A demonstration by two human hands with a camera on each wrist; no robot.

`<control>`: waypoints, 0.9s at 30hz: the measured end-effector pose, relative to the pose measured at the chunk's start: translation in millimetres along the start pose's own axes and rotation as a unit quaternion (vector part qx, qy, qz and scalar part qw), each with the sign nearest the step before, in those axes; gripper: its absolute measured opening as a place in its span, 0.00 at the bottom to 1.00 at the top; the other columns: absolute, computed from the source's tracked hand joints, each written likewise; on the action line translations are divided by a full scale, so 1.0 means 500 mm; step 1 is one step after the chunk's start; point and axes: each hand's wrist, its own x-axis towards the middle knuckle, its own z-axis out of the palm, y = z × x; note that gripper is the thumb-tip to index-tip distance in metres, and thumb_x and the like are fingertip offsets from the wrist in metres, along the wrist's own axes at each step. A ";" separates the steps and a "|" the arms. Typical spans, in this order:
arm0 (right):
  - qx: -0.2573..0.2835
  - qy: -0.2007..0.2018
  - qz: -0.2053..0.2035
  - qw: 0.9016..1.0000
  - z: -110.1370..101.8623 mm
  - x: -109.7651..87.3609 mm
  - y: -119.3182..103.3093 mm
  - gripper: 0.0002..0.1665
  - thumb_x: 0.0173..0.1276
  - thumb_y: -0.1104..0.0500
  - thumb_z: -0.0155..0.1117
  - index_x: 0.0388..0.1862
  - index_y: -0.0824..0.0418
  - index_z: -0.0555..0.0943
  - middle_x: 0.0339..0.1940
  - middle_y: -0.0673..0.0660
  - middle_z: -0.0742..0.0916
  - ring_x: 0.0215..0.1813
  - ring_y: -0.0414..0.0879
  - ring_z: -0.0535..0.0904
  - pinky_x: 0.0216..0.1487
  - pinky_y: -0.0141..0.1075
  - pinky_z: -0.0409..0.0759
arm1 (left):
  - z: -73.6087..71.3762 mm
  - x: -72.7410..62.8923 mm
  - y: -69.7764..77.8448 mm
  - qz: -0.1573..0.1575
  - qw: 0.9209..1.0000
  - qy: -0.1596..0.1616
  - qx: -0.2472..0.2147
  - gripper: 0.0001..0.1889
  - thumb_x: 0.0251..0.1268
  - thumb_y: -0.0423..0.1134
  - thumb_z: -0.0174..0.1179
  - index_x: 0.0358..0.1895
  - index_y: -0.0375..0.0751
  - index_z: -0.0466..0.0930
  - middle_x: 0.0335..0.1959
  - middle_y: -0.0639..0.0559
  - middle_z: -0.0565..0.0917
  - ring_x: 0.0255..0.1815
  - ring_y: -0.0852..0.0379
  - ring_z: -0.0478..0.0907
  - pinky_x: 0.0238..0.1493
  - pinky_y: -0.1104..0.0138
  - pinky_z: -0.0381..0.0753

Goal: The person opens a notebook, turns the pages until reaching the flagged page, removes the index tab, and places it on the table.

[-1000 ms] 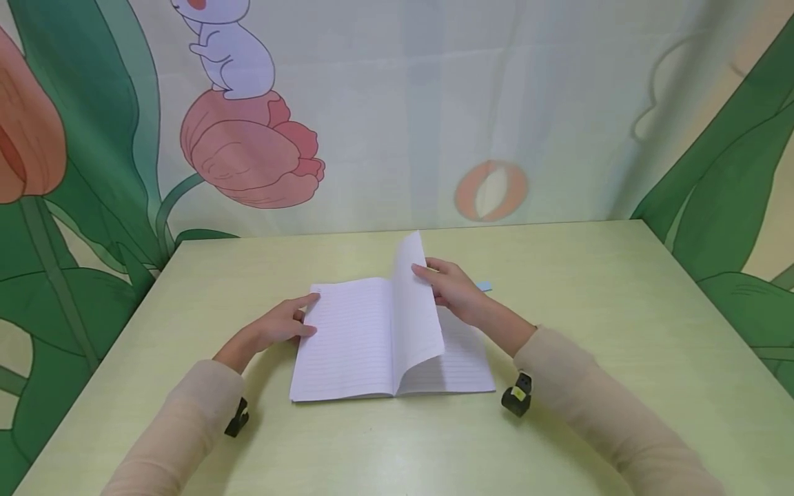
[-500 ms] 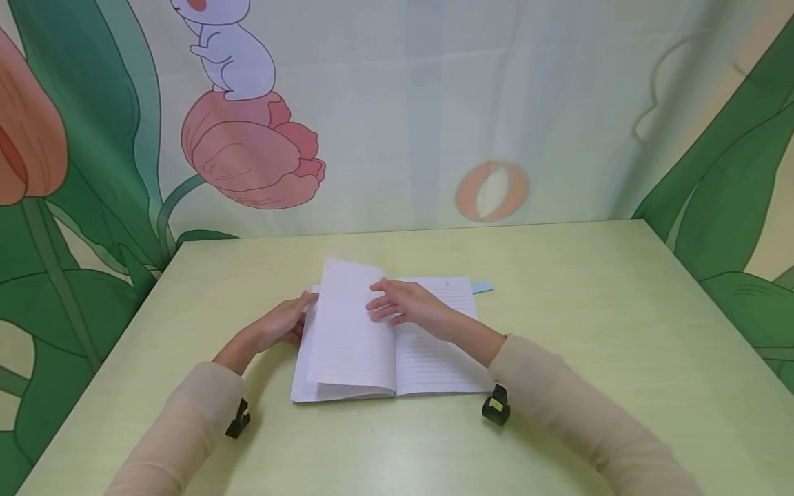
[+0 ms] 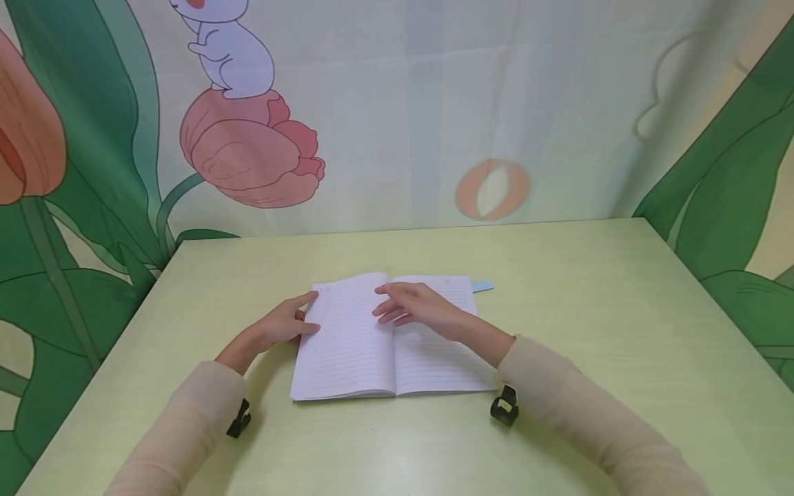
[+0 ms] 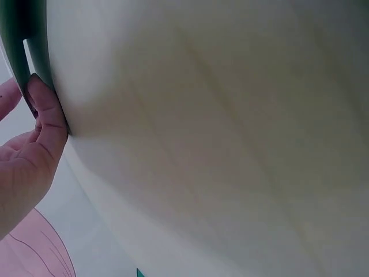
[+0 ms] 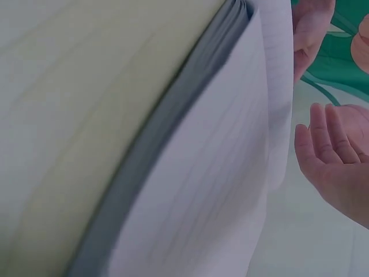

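An open notebook (image 3: pixel 353 358) with ruled white pages lies on the table in the head view. My left hand (image 3: pixel 284 324) grips its left edge, two fingertips lying on the page. From the left wrist view, a curled finger of the left hand (image 4: pixel 34 150) presses against the green cover (image 4: pixel 14 43). My right hand (image 3: pixel 418 306) hovers near the spine, above the pages, with fingers loosely bent and nothing in them. In the right wrist view the right hand (image 5: pixel 337 156) appears apart from the notebook's pages (image 5: pixel 202 156).
A light blue tab (image 3: pixel 482 286) sticks out past the notebook's right side at the top. The pale table (image 3: pixel 589 310) reaches back to a printed curtain (image 3: pixel 384 124). Each sleeve carries a small black device (image 3: pixel 505 408) at the wrist.
A page that the right hand held upright has been turned over to the left and now lies flat. The right hand let go of it; the left hand's thumb is back on the page.
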 end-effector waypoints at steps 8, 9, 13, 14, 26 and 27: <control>-0.059 0.042 0.005 0.997 -0.059 -0.023 0.010 0.29 0.72 0.50 0.47 0.62 0.70 0.66 0.46 0.63 0.82 0.48 0.51 0.79 0.51 0.47 0.72 | 0.001 -0.001 0.002 -0.005 1.000 -0.001 -0.001 0.39 0.60 0.30 0.58 0.71 0.34 0.45 0.35 0.40 0.74 0.30 0.55 0.73 0.32 0.67 0.72; -0.073 0.052 0.008 0.996 -0.066 -0.027 0.012 0.28 0.71 0.51 0.48 0.62 0.69 0.66 0.46 0.62 0.82 0.48 0.51 0.79 0.51 0.46 0.72 | 0.001 -0.001 0.002 -0.004 1.000 -0.001 -0.001 0.39 0.60 0.30 0.58 0.71 0.34 0.45 0.35 0.40 0.74 0.29 0.55 0.73 0.32 0.67 0.71; -0.180 0.092 0.004 0.979 -0.098 -0.042 0.024 0.28 0.69 0.51 0.53 0.60 0.68 0.69 0.47 0.61 0.82 0.51 0.52 0.77 0.51 0.46 0.72 | 0.001 0.001 0.002 -0.003 1.000 -0.002 0.000 0.39 0.60 0.31 0.58 0.71 0.34 0.45 0.34 0.41 0.73 0.29 0.55 0.72 0.32 0.67 0.71; -0.212 0.102 0.001 0.972 -0.105 -0.045 0.026 0.28 0.68 0.51 0.54 0.60 0.68 0.69 0.48 0.61 0.82 0.52 0.52 0.76 0.52 0.46 0.71 | 0.001 0.001 0.002 -0.003 1.000 -0.002 0.000 0.39 0.60 0.31 0.58 0.71 0.34 0.45 0.34 0.41 0.73 0.29 0.55 0.72 0.32 0.67 0.71; -0.409 0.106 0.026 0.906 -0.160 -0.066 0.046 0.46 0.57 0.46 0.65 0.66 0.70 0.60 0.64 0.67 0.68 0.66 0.60 0.58 0.63 0.50 0.55 | 0.002 0.002 0.004 -0.009 1.000 0.001 0.007 0.39 0.60 0.31 0.58 0.71 0.34 0.45 0.39 0.39 0.74 0.31 0.54 0.73 0.34 0.66 0.71; -0.423 0.097 0.032 0.900 -0.163 -0.067 0.047 0.48 0.57 0.45 0.65 0.67 0.71 0.59 0.65 0.68 0.67 0.67 0.61 0.56 0.64 0.52 0.54 | 0.002 0.001 0.005 -0.010 1.000 0.001 0.007 0.39 0.60 0.31 0.58 0.71 0.34 0.45 0.39 0.38 0.74 0.31 0.54 0.73 0.34 0.66 0.71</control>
